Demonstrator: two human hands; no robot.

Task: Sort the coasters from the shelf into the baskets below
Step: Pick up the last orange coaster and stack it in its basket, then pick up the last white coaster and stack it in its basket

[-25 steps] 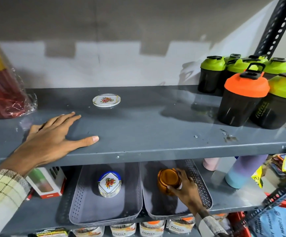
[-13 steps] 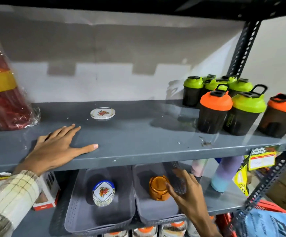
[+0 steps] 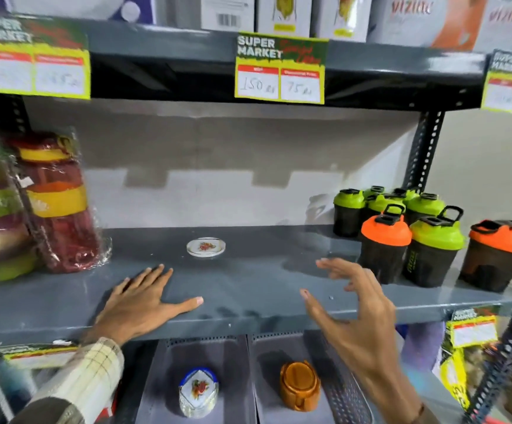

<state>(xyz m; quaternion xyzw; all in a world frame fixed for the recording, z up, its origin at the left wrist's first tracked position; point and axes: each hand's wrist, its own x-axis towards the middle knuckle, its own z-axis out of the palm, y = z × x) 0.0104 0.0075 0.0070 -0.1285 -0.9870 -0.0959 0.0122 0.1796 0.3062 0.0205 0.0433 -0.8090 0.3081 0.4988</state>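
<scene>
One round white coaster (image 3: 206, 246) with a red flower print lies on the grey shelf (image 3: 248, 289), toward the back. My left hand (image 3: 144, 304) rests flat on the shelf's front, fingers spread, below and left of that coaster. My right hand (image 3: 355, 313) is raised in front of the shelf edge, open and empty, to the right of the coaster. Below, the left grey basket (image 3: 163, 377) holds a stack of floral coasters (image 3: 199, 391). An orange coaster set (image 3: 300, 385) sits in the right grey basket (image 3: 349, 393).
Shaker bottles with green and orange lids (image 3: 413, 240) crowd the shelf's right end. Wrapped stacks of coloured containers (image 3: 49, 203) stand at the left. Price tags (image 3: 280, 68) hang from the shelf above. A slotted upright post (image 3: 423, 151) is at the right.
My right hand left the orange coaster set in the right basket and rose to shelf height, empty. The view tilted upward. My left hand stayed on the shelf.
</scene>
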